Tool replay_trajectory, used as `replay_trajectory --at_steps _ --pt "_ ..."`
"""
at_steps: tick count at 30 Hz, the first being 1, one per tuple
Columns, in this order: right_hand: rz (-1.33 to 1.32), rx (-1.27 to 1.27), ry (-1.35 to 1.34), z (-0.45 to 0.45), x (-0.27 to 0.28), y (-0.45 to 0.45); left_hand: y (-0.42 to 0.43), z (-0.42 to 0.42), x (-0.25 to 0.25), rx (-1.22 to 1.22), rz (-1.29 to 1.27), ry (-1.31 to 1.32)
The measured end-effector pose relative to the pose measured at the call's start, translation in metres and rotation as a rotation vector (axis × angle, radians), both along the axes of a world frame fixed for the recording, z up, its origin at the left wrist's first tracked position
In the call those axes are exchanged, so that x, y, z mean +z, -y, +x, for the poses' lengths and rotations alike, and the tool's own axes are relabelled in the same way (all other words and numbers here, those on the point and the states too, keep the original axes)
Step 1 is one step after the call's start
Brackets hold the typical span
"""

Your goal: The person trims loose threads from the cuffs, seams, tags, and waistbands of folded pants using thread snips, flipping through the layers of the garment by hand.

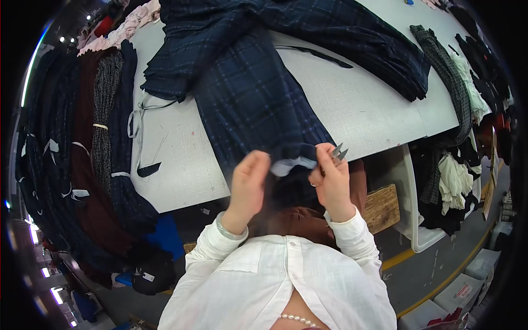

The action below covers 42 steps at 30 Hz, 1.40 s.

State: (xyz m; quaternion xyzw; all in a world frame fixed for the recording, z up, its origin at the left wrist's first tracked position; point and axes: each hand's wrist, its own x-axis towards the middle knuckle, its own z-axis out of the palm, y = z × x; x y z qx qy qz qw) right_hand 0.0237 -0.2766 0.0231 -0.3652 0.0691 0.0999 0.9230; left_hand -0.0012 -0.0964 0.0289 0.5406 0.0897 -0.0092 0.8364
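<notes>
A dark blue plaid cloth [247, 99] lies spread over the table and hangs off its near edge in front of me. My left hand [249, 184] is closed at the cloth's left side, fingers pressed together and slightly blurred; what they pinch, if anything, I cannot make out. My right hand [334, 184] is closed round small thread snips [341, 152], whose blades point up past the fingers. Its thumb and forefinger also pinch the end of a dark band. A pale, blurred strip [294, 164] shows between the hands.
Tied bundles of dark cloth [102, 126] hang over the table's left edge. A grey tie [135, 126] and a small dark scrap [149, 169] lie on the white table [181, 176]. Below right stand a white bin [410, 203] with cloth and a wooden block [382, 208].
</notes>
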Motion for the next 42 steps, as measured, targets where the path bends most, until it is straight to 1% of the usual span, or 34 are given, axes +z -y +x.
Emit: replay_trajectory --at_steps 2,3,4,6,7,10,11,12,14,15,16,18,21,22,23,24,25,26,27,28,29,30,31,32,33,34,35,36,37,38,39,40,41,42 --pt "-0.043 0.046 0.000 0.006 -0.005 0.011 -0.007 0.010 0.025 0.001 -0.244 -0.075" --pt "-0.084 0.030 -0.039 0.006 0.000 0.009 -0.007 0.010 0.035 0.029 -0.214 -0.101" --pt "-0.127 0.015 -0.078 0.006 0.003 0.007 -0.014 0.009 0.031 -0.036 -0.039 -0.059" --pt "-0.087 -0.006 -0.047 0.007 -0.006 0.012 -0.033 0.007 0.026 -0.171 0.307 0.025" --pt "-0.067 -0.021 -0.029 0.008 -0.010 0.016 -0.037 0.003 0.033 -0.199 0.590 0.119" --pt "-0.102 -0.130 -0.124 0.010 -0.011 0.025 -0.057 -0.009 0.029 -0.044 1.334 -0.102" --pt "-0.058 -0.094 -0.107 0.011 -0.014 0.032 -0.065 -0.010 0.027 -0.084 1.338 -0.291" --pt "-0.040 -0.078 -0.108 0.011 -0.019 0.032 -0.070 -0.014 0.022 -0.065 0.875 -0.264" --pt "-0.047 -0.093 -0.211 0.008 -0.021 0.024 -0.079 -0.022 0.006 0.000 -0.042 -0.161" --pt "-0.044 -0.086 -0.237 0.008 -0.020 0.018 -0.076 -0.021 -0.001 0.019 -0.473 -0.167" --pt "-0.039 -0.085 -0.271 0.009 -0.023 0.014 -0.075 -0.020 -0.004 -0.003 -0.712 -0.120" --pt "-0.035 -0.100 -0.331 0.008 -0.028 0.012 -0.065 -0.017 -0.004 0.017 -0.808 -0.079" --pt "-0.070 -0.009 -0.193 0.004 -0.025 0.020 -0.054 -0.013 0.011 0.093 -0.654 -0.091" --pt "-0.084 0.018 -0.146 0.002 -0.021 0.022 -0.048 -0.015 0.018 0.116 -0.391 -0.041" --pt "-0.267 0.076 -0.041 -0.004 -0.014 0.027 -0.041 -0.021 0.027 0.141 -0.128 0.010" --pt "-0.702 -0.031 0.142 -0.008 -0.012 0.026 -0.037 -0.027 0.036 0.170 0.138 0.070" --pt "-0.962 -0.186 0.378 -0.010 -0.019 0.029 -0.035 -0.034 0.048 0.030 0.505 0.378" --pt "-1.079 -0.371 0.451 -0.016 -0.016 0.031 -0.033 -0.043 0.056 -0.103 0.884 0.680" --pt "-1.098 -0.398 0.381 -0.022 -0.017 0.046 -0.025 -0.057 0.051 -0.239 1.007 0.708" --pt "-1.036 -0.464 0.352 -0.021 -0.026 0.055 -0.017 -0.063 0.041 -0.378 1.130 0.721" --pt "-1.192 -0.497 0.552 -0.012 -0.036 0.070 -0.021 -0.057 0.028 -0.515 1.098 0.589" --pt "-1.287 -0.314 0.508 -0.010 -0.049 0.085 -0.028 -0.049 0.011 -0.651 1.055 0.454" --pt "-1.257 -0.137 0.491 -0.007 -0.072 0.092 -0.035 -0.042 -0.002 -0.789 1.000 0.315" --pt "-1.322 -0.006 0.437 -0.011 -0.073 0.093 -0.048 -0.029 -0.004 -0.934 0.818 0.225" --pt "-1.339 -0.049 0.423 -0.015 -0.069 0.094 -0.064 -0.013 0.006 -1.086 0.718 0.269" --pt "-1.357 -0.084 0.403 -0.020 -0.061 0.096 -0.079 0.007 0.034 -1.004 0.716 0.316" --pt "-1.307 -0.152 0.352 -0.023 -0.055 0.100 -0.093 0.029 0.055 -0.733 0.714 0.115" --pt "-1.256 -0.221 0.298 -0.024 -0.048 0.104 -0.121 0.065 0.031 -0.380 0.387 0.108" --pt "-1.250 -0.249 0.312 -0.024 -0.040 0.109 -0.149 0.108 0.022 -0.037 0.446 0.124" --pt "-1.223 -0.268 0.274 -0.022 -0.036 0.111 -0.177 0.153 0.015 0.319 0.541 0.195" --pt "-1.189 -0.269 0.255 -0.020 -0.033 0.108 -0.214 0.198 0.004 0.471 0.486 0.035" --pt "-1.158 -0.273 0.235 -0.018 -0.030 0.104 -0.244 0.229 -0.007 0.531 0.351 -0.135" --pt "-1.109 -0.272 0.240 -0.015 -0.024 0.094 -0.269 0.257 -0.023 0.524 0.211 -0.277" --pt "-1.065 -0.272 0.244 -0.013 -0.017 0.083 -0.274 0.280 -0.039 0.612 0.200 -0.213"
